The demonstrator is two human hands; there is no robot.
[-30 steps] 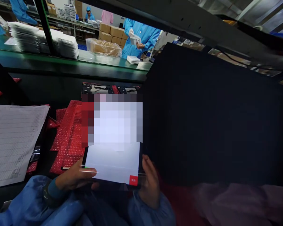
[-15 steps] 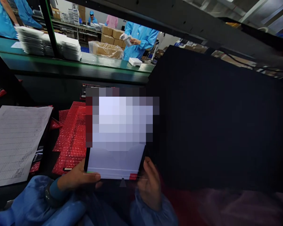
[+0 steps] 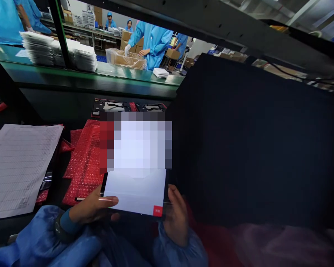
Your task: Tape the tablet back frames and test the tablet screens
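A tablet [image 3: 136,196] with a lit white screen and a red square in its lower right corner is held between my two hands. Its upper part is hidden by a pixelated patch. My left hand [image 3: 93,205] is closed on the lower left corner, its thumb over the screen's edge. A thin pale rod, perhaps a stylus, shows at that hand; I cannot tell whether it is gripped. On the lower right edge my right hand [image 3: 176,215] is closed around the side. Red bubble-wrap pouches [image 3: 82,163] lie to the left of the tablet.
A printed form [image 3: 22,167] lies at the far left. Opened device parts [image 3: 111,106] rest behind the tablet. A large black panel [image 3: 256,141] stands on the right. Beyond the bench, a green conveyor [image 3: 119,76] carries stacks of white packs [image 3: 85,57], and co-workers stand behind it.
The tablet's tilt has shifted slightly, and its screen looks brighter, with the red square clearer. Behind the conveyor, a co-worker holding a white pack has now reached into the plastic-lined box.
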